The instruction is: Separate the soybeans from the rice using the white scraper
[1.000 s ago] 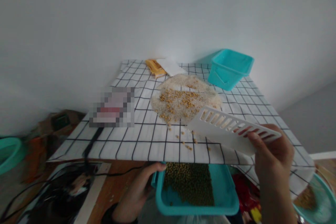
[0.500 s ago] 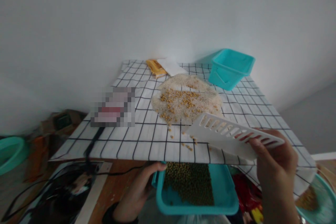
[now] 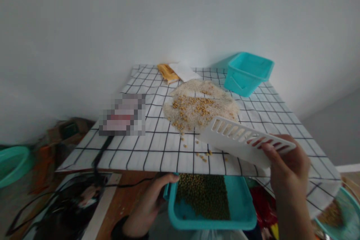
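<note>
My right hand is closed around a white slotted plastic piece, its thumb over the slots. The piece is tilted, its far end at the near edge of a spread heap of rice mixed with yellow beans. Several loose yellow beans lie nearer the table's front edge. Below that edge, my left hand grips the left rim of a turquoise bin, thumb on top. Yellow and dark green beans lie in the bin; its far rim is hidden beneath the tabletop.
A second turquoise bin stands at the table's back right. Yellow and white packets lie at the back. A blurred-out device with a black cable rests at left. Green basins stand low on either side.
My right hand and the white slotted piece have shifted slightly left. My left hand and the bin of beans have hardly moved.
</note>
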{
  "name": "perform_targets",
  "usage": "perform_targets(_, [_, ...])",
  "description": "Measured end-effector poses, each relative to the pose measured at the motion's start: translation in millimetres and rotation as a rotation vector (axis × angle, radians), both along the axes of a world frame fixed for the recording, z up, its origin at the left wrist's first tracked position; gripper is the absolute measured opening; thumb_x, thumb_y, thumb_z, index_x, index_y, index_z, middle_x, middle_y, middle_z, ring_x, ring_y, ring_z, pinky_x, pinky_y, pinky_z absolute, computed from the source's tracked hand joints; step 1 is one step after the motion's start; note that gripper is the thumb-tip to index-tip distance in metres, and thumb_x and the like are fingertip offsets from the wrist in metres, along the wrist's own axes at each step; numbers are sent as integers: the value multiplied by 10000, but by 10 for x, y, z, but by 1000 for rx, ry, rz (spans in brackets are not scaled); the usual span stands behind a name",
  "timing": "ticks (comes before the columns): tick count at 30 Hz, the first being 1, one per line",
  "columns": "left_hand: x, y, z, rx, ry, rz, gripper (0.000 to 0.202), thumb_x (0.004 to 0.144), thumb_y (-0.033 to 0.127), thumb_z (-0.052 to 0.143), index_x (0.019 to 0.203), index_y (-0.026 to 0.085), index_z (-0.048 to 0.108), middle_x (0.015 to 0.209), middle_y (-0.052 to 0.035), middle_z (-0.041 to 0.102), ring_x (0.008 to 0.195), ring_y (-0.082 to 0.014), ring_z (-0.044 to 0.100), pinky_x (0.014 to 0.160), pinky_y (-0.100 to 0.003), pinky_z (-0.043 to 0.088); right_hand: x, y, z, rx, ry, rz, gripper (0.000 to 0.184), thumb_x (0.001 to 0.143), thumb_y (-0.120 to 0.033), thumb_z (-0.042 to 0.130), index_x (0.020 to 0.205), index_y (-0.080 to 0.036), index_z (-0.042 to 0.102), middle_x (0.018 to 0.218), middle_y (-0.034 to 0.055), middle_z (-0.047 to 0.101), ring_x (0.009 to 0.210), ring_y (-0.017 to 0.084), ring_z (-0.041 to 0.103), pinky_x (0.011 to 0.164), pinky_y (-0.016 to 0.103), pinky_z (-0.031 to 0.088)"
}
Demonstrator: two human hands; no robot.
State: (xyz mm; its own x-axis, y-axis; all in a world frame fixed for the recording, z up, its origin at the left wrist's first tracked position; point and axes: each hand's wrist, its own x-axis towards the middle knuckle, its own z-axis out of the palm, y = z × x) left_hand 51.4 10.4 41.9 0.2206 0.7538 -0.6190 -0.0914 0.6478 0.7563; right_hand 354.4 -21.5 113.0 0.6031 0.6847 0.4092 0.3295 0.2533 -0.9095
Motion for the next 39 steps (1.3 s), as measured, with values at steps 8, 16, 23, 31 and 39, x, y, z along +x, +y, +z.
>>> perform_targets(8, [-47, -4, -62, 33, -24, 34, 77, 704, 326, 763, 717, 252, 776, 867, -44, 754, 837, -247, 634, 775, -339, 521, -182, 153, 37, 20, -16, 56, 157, 800, -354, 787, 809, -222, 703, 710, -5, 669, 604, 137, 582, 544, 259, 406])
perform_targets(16, [8, 25, -4, -9, -28, 65, 82, 720, 314, 737, 680, 244, 753, 737, -5, 717, 753, -213, 622, 715, -315, 516, -341, 282, 98, 6, -69, 104, 141, 857, -360, 733, 814, -228, 712, 720, -12, 688, 603, 118, 580, 547, 236, 408])
perform_targets(23, [-217, -47, -308, 371, -28, -117, 228, 704, 241, 779, 923, 299, 807, 1008, -37, 778, 928, -255, 673, 845, -352, 548, -332, 343, 75, 58, -84, 134, 120, 845, -344, 749, 825, -234, 706, 699, -15, 683, 592, 124, 575, 541, 241, 409])
perform_targets(31, [-283, -91, -476, 623, 52, -178, 302, 794, 198, 701, 1060, 311, 788, 1111, -49, 770, 1001, -262, 671, 901, -362, 536, -287, 337, 40, 93, -75, 190, 88, 849, -311, 745, 828, -235, 707, 735, -11, 690, 630, 135, 606, 563, 252, 430])
perform_targets(39, [-233, -54, -346, 455, -30, -124, 166, 805, 275, 705, 942, 291, 798, 988, -38, 768, 858, -232, 666, 790, -343, 548, -252, 352, 22, 87, -72, 204, 103, 832, -322, 763, 839, -232, 714, 726, -10, 685, 619, 136, 595, 553, 252, 424])
